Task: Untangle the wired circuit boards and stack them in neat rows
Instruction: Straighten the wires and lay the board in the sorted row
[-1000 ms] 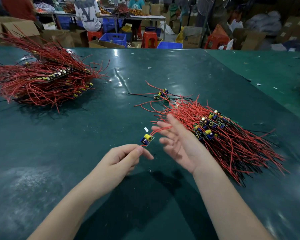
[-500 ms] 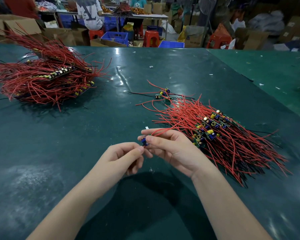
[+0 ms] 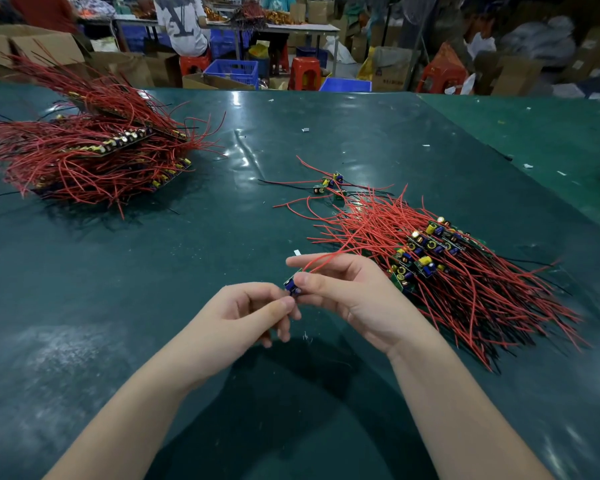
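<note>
Both hands pinch one small circuit board (image 3: 292, 286) just left of the stacked row (image 3: 430, 254), left hand (image 3: 246, 315) at its lower edge, right hand (image 3: 347, 292) over its red lead (image 3: 329, 261) (still trailing into that row); recommend drawing the lead straight before laying down.

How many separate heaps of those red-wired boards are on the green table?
2: a big heap at the far left, and a neater stack by the right hand. A few loose boards lie between them; a table-edge heap may be hidden.
</note>
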{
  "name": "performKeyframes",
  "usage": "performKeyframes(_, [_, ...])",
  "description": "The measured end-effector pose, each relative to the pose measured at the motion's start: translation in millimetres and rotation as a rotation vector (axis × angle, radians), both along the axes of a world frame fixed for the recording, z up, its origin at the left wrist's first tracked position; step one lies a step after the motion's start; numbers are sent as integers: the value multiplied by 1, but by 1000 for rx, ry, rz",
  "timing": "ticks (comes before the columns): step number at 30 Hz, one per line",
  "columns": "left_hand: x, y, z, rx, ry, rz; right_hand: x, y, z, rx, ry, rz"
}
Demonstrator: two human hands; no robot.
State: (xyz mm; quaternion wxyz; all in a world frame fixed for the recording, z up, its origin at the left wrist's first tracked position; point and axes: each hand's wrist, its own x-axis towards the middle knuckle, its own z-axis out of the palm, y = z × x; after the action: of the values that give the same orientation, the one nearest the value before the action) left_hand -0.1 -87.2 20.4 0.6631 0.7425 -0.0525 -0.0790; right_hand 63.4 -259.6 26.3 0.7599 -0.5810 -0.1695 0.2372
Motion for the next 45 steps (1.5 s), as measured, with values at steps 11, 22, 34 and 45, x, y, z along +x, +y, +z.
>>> performKeyframes(11, [1, 6, 1, 107, -136, -27, -1, 1, 1, 178, 216, 73])
performKeyframes(22, [0, 6, -2, 109, -251, 11, -3, 1, 3, 206, 259, 151])
performKeyframes(34, [-1, 2, 0, 140, -304, 75, -2, 1, 7, 168, 210, 64])
performKeyframes(45, [0, 3, -2, 137, -222, 112, -1, -4, 8, 16, 66, 42])
